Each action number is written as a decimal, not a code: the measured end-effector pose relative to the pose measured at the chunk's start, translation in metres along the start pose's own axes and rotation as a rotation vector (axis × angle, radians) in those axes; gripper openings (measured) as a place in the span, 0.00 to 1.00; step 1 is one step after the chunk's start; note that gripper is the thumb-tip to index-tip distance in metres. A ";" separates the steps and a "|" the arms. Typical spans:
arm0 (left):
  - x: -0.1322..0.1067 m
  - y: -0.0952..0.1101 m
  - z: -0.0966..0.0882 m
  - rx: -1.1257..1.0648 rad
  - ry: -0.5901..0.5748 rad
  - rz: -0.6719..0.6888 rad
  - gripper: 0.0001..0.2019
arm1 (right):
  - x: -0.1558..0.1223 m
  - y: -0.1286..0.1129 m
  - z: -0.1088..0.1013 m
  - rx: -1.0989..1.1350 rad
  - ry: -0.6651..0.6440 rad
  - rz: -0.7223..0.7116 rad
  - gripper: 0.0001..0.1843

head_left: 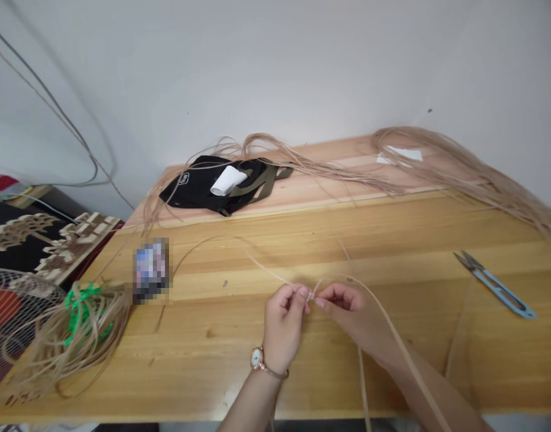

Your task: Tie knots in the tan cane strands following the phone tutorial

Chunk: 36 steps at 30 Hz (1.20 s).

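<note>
Near the middle front of the wooden table, my left hand (286, 318) pinches a small woven knot (310, 296) of pale, flat strips between thumb and fingers. My right hand (347, 305) is closed at the knot's right side, thumb and forefinger pressed together on a strip. From there one long rattan-like strip (383, 312) arches over my right hand and runs down past my forearm. Another thin strip (268, 270) leads away to the upper left. A watch (257, 358) is on my left wrist. The exact weave is too small to make out.
Blue thread snips (500, 288) lie at right on the table (212, 360). A coil of strips (95, 336) with green ties sits front left, beside a blurred-out object (150, 270). Behind are a black bag (194, 186), a white paper roll (228, 181) and long strip bundles (446, 156).
</note>
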<state>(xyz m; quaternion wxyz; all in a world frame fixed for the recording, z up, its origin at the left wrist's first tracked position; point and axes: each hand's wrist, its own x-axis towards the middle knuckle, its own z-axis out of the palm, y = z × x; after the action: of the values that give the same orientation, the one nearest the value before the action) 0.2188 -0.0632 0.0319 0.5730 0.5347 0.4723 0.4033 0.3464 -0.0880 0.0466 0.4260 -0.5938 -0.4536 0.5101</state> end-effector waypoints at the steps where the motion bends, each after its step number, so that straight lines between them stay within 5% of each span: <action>1: 0.000 0.001 0.000 0.021 0.005 0.018 0.11 | -0.002 -0.002 0.001 -0.009 0.004 0.014 0.10; 13: 0.004 0.003 -0.008 0.001 0.014 -0.018 0.11 | -0.011 0.000 0.008 0.157 0.059 0.096 0.14; 25: -0.003 0.009 0.001 0.051 -0.078 -0.030 0.12 | -0.015 0.006 0.003 0.038 -0.147 -0.009 0.10; 36: -0.008 0.016 0.002 0.030 -0.144 -0.025 0.10 | -0.018 0.001 0.004 0.025 0.051 0.010 0.13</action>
<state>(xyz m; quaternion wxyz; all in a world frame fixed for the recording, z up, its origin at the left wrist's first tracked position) 0.2201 -0.0696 0.0487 0.6023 0.5650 0.4424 0.3496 0.3413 -0.1051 0.0494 0.4422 -0.6036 -0.4334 0.5024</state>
